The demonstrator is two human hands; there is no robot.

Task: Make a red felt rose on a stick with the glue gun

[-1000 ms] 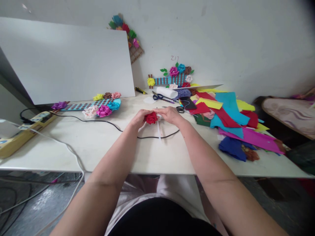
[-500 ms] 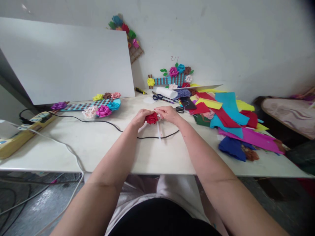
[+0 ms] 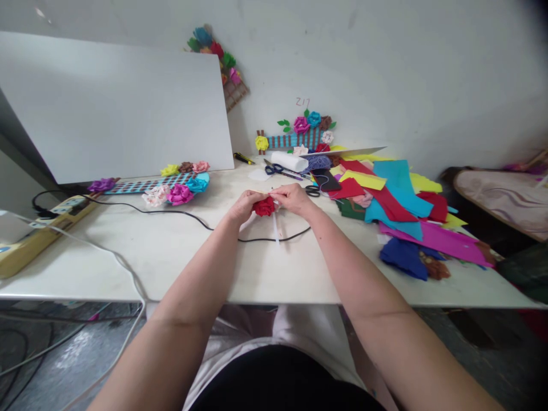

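Observation:
A red paper flower [image 3: 264,206] is held between my two hands over the middle of the white table [image 3: 274,279]. My left hand [image 3: 245,205] has its fingers closed on the flower's left side. My right hand [image 3: 291,198] pinches at the flower's upper right, its thumb and fingertips close to those of my left hand. From under the right fingers a thin white strip [image 3: 276,228] hangs down toward the table. The flower's back and the exact thing in the right fingertips are hidden.
A black cable [image 3: 184,213] crosses the table beneath my hands. Scissors [image 3: 274,169], a white roll [image 3: 289,160] and a yellow cutter [image 3: 244,158] lie behind. Coloured paper [image 3: 398,188] is piled at right. A flowered blue guitar shape [image 3: 158,184] and a power strip [image 3: 47,234] lie left.
My hands stay at nearly the same place around the red flower. The fingertips shift only slightly; the view drifts a little.

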